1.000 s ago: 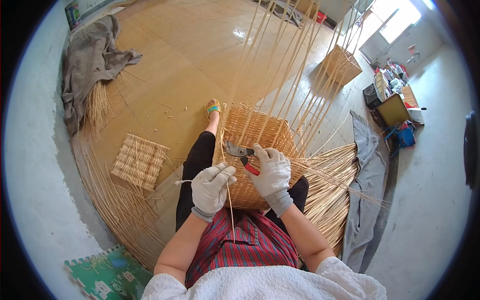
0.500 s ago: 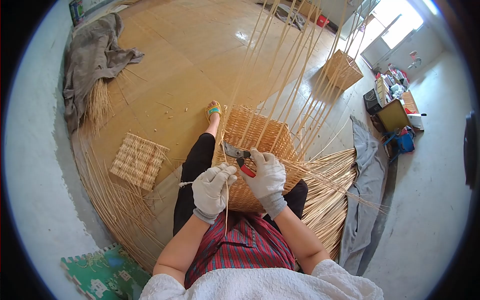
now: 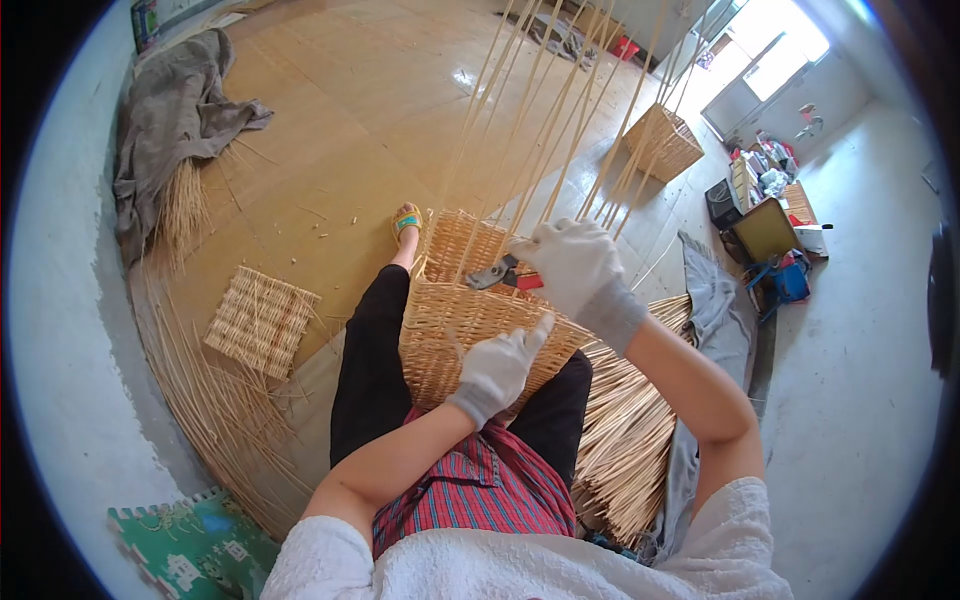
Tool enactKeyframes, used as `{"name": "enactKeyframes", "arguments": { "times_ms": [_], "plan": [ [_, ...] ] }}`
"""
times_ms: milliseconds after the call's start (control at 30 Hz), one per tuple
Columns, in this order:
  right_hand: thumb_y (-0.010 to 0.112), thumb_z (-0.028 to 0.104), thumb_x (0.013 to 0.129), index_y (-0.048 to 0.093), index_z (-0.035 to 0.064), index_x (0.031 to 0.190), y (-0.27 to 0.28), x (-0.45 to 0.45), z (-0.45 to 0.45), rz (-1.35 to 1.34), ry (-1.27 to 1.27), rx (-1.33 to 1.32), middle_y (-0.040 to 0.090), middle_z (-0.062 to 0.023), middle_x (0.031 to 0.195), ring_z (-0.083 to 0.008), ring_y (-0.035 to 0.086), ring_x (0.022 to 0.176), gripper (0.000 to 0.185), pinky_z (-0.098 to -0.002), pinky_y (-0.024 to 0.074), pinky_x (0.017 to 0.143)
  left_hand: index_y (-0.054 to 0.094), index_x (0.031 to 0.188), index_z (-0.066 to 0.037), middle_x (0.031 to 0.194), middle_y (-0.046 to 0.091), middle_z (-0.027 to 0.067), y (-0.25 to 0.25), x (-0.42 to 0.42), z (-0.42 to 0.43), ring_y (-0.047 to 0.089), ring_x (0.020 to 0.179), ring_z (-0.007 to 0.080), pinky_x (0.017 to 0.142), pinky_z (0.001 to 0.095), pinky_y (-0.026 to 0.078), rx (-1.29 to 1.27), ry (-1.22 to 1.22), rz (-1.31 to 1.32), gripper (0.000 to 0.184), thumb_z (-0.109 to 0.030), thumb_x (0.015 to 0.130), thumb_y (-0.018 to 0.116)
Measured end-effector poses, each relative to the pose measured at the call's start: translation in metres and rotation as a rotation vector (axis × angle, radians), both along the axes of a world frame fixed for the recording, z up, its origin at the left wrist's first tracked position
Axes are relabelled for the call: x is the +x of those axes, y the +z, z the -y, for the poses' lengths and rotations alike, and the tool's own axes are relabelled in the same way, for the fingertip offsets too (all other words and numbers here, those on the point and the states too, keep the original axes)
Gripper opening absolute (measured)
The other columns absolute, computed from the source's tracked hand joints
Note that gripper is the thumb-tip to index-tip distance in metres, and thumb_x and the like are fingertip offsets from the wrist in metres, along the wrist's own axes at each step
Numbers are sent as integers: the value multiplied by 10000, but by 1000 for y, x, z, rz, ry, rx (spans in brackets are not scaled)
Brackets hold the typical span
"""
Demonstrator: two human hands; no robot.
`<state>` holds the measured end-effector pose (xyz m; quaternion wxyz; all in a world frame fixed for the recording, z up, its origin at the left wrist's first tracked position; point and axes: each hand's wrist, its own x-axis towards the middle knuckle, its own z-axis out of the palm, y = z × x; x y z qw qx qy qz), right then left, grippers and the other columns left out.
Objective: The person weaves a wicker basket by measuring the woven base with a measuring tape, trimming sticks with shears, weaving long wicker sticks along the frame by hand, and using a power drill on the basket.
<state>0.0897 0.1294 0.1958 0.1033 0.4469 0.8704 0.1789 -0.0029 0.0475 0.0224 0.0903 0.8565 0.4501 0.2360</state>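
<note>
A woven basket [image 3: 450,330] with long upright strands [image 3: 545,130] rests between my knees. My right hand [image 3: 575,265], in a white glove, is wrapped round pruning shears [image 3: 492,273] with red handles, above the basket's opening. The shears' blades point left, over the near rim. My left hand [image 3: 500,365], gloved too, lies against the basket's near side, with a finger stretched out to the upper right. No strand shows in it.
A flat woven panel [image 3: 262,322] lies on the floor at left. Loose strands [image 3: 635,430] are bundled at right beside a grey cloth [image 3: 720,310]. Another basket [image 3: 663,143] stands farther back. Cluttered furniture [image 3: 770,230] is by the right wall.
My right hand has moved up and right with the shears, away from the basket's left corner. My left hand has moved right and no longer pinches the thin strand. The view has shifted slightly.
</note>
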Motion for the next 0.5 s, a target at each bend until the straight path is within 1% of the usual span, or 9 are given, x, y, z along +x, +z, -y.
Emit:
{"name": "enactKeyframes", "arguments": {
  "times_ms": [67, 100, 133, 233, 300, 333, 367, 400, 500],
  "plan": [
    [774, 334, 762, 676, 227, 1158, -4, -11, -6, 198, 28, 13, 657, 0, 988, -205, 640, 990, 422, -366, 523, 804, 450, 1371, -51, 994, 643, 95, 1, 15, -19, 689, 786, 218, 630, 366, 554, -151, 96, -72, 460, -158, 925, 496],
    [774, 334, 762, 676, 227, 1158, -8, -14, -8, 205, 35, 19, 657, 0, 988, -205, 640, 990, 422, -366, 523, 804, 493, 1309, -26, 993, 644, 107, 7, 16, -25, 691, 791, 227, 635, 372, 556, -146, 142, -16, 408, -146, 919, 498],
    [769, 326, 769, 676, 228, 1157, -12, -16, -11, 224, 42, -6, 657, 1, 998, -205, 639, 994, 411, -363, 523, 805, 493, 1309, -26, 993, 644, 107, 12, 18, -28, 691, 791, 227, 635, 372, 556, -142, 149, -10, 408, -146, 919, 498],
    [752, 298, 789, 676, 226, 1158, -13, -25, -16, 270, 42, -39, 658, -1, 1004, -202, 637, 999, 384, -355, 523, 805, 539, 1234, -44, 1032, 648, 126, 22, 16, -38, 694, 806, 244, 653, 383, 558, -204, 156, -78, 340, -145, 910, 512],
    [739, 279, 802, 676, 223, 1160, -14, -25, -15, 302, 31, -48, 658, -5, 1001, -199, 636, 1001, 368, -352, 522, 804, 577, 1148, -57, 974, 668, 128, 16, 17, -42, 692, 780, 262, 665, 398, 556, -175, 158, 59, 270, -141, 896, 527],
    [699, 242, 823, 689, 183, 1064, -14, -24, -15, 278, 62, -18, 663, -15, 972, -208, 638, 1003, 248, -359, 509, 791, 577, 1148, -57, 974, 668, 128, 14, 17, -42, 692, 780, 262, 665, 398, 556, -175, 159, 59, 270, -141, 896, 527],
    [658, 206, 845, 703, 144, 967, -13, -22, -16, 257, 94, 13, 668, -24, 943, -216, 640, 1005, 144, -367, 496, 777, 615, 1056, -47, 907, 670, 127, 13, 18, -41, 682, 764, 256, 659, 389, 547, -79, 162, 36, 220, -168, 892, 533],
    [658, 206, 845, 703, 144, 967, -15, -23, -17, 261, 98, 12, 668, -24, 943, -216, 640, 1005, 144, -367, 496, 777, 652, 964, -37, 840, 672, 125, 14, 18, -40, 672, 748, 251, 653, 380, 539, 16, 165, 12, 209, -196, 888, 539],
    [665, 208, 836, 716, 145, 941, -23, -27, -18, 257, 128, 63, 671, -28, 919, -213, 646, 983, 133, -371, 495, 770, 657, 907, -70, 815, 662, 108, 15, 18, -39, 668, 742, 243, 654, 366, 535, -17, 165, -77, 183, -220, 889, 553]
  ]
}}
